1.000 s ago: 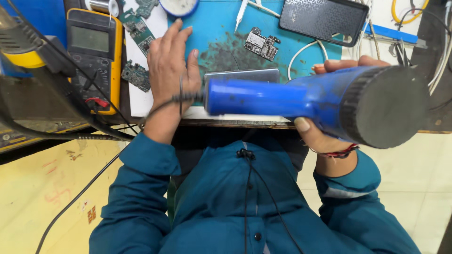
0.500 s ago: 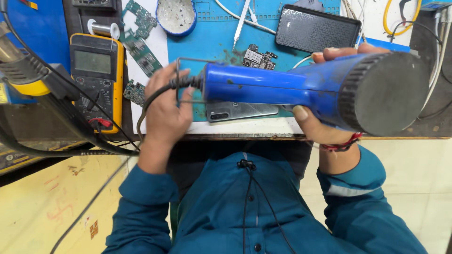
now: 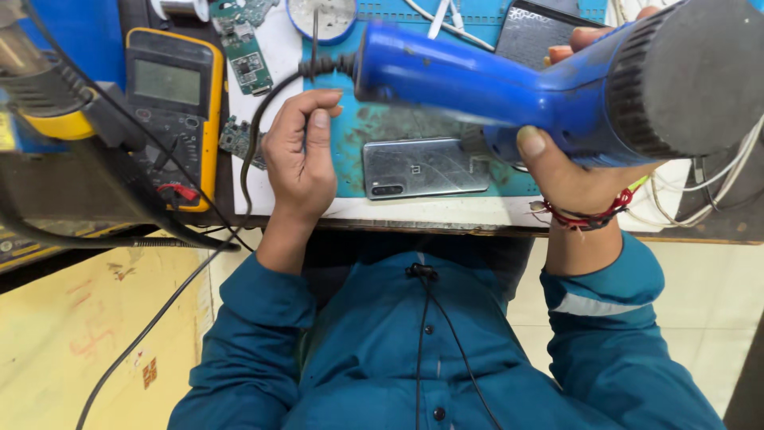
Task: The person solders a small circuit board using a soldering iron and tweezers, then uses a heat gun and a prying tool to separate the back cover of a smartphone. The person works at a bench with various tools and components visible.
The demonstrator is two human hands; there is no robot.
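Observation:
My right hand [image 3: 569,171] grips a blue heat gun [image 3: 549,84] with a wide black round end, held above the bench. My left hand [image 3: 301,155] pinches the gun's black cord [image 3: 259,127] between thumb and fingers, just left of the handle end. Below the gun a silver smartphone [image 3: 426,167] lies back-up on a teal work mat [image 3: 374,127], between my two hands.
A yellow multimeter [image 3: 171,103] sits at the left with green circuit boards [image 3: 247,52] beside it. A round dish [image 3: 322,16] and a dark phone [image 3: 533,36] lie at the back. White wires [image 3: 716,191] trail at the right. A black lamp arm [image 3: 72,135] crosses the left.
My right hand has lifted the heat gun up and to the right, uncovering the smartphone. My left hand has turned, its fingers closing on the cord.

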